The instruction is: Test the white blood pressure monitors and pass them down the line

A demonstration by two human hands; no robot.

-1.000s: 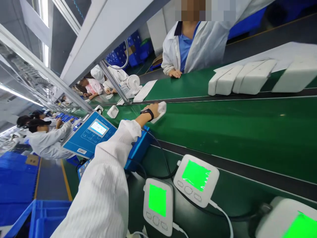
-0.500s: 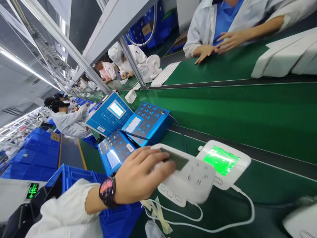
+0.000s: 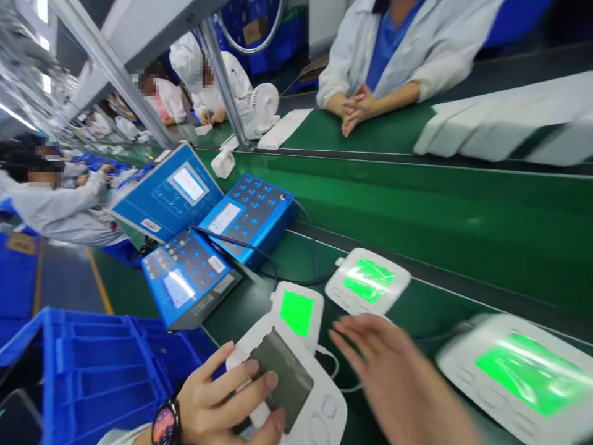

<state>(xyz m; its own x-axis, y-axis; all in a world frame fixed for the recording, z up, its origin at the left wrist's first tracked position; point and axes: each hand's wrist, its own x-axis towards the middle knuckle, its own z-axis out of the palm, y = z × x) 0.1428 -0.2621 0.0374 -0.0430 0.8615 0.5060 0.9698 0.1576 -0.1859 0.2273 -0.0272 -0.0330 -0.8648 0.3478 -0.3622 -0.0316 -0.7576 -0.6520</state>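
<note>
My left hand (image 3: 215, 392), with a watch on its wrist, is closed on a white blood pressure monitor (image 3: 296, 358). That monitor is tilted, its screen dark grey and unlit, and my fingers lie across its face. My right hand (image 3: 389, 364) reaches in from the lower right, slightly blurred, fingers stretched out and holding nothing visible. Just beyond its fingertips lies a similar monitor (image 3: 340, 289) with a glowing green screen. Another lit monitor (image 3: 315, 303) sits behind the held one, partly covered by it. A larger-looking lit monitor (image 3: 463, 355) is at the right edge.
Three blue test boxes (image 3: 273, 225) with keypads and displays stand at left centre, with dark cables running out. Blue crates (image 3: 106, 364) are at lower left. A green conveyor (image 3: 417, 198) crosses behind. Opposite, a person (image 3: 356, 111) has clasped hands beside white cases (image 3: 500, 123).
My left hand has brought the unlit monitor lower and nearer, uncovering the lit one behind it. My right hand has come into view. The view has swung rightward; the person opposite has clasped their hands.
</note>
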